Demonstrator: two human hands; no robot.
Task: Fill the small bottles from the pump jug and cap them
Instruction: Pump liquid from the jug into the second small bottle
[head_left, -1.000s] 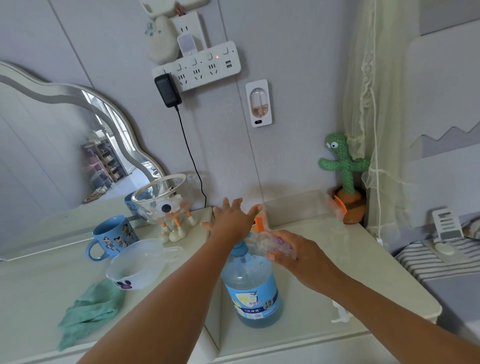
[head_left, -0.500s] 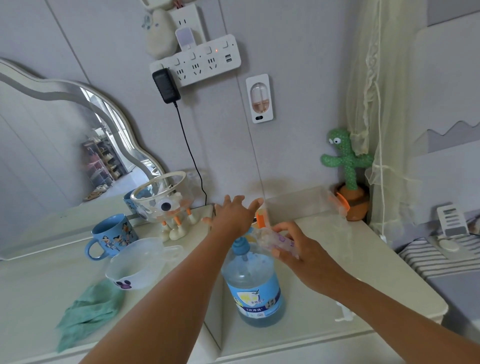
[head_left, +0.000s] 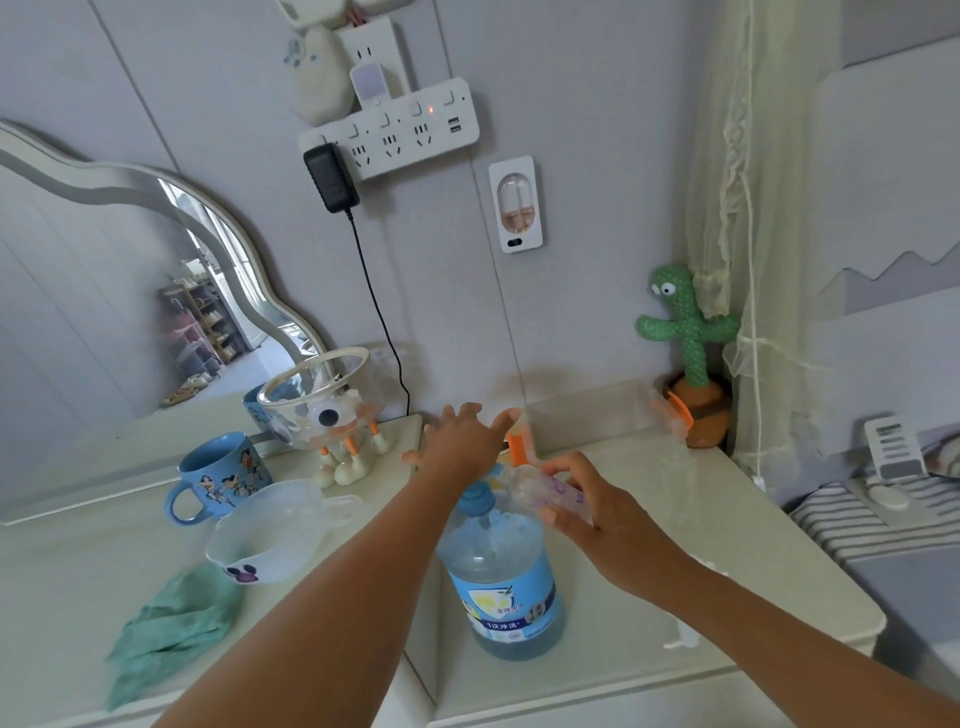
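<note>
1. The left hand (head_left: 462, 441) is flat over the pump (head_left: 480, 500), with its fingers straight and spread.
2. The right hand (head_left: 602, 519) curls its fingers round a small clear bottle (head_left: 537, 491), held tilted just beside the left wrist.
3. The jug (head_left: 501, 571), holding blue liquid, stands below both hands.
4. A white bowl (head_left: 270, 535) and a green cloth (head_left: 171, 629) lie left of the left forearm.

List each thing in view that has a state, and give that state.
pump jug: upright, partly full of blue liquid.
small bottle: tilted, held at the jug's neck.
left hand: fingers spread, over the pump top.
right hand: grips the small bottle.
blue mug: upright.
green cloth: crumpled.
power strip: light on, one adapter plugged in.
</note>
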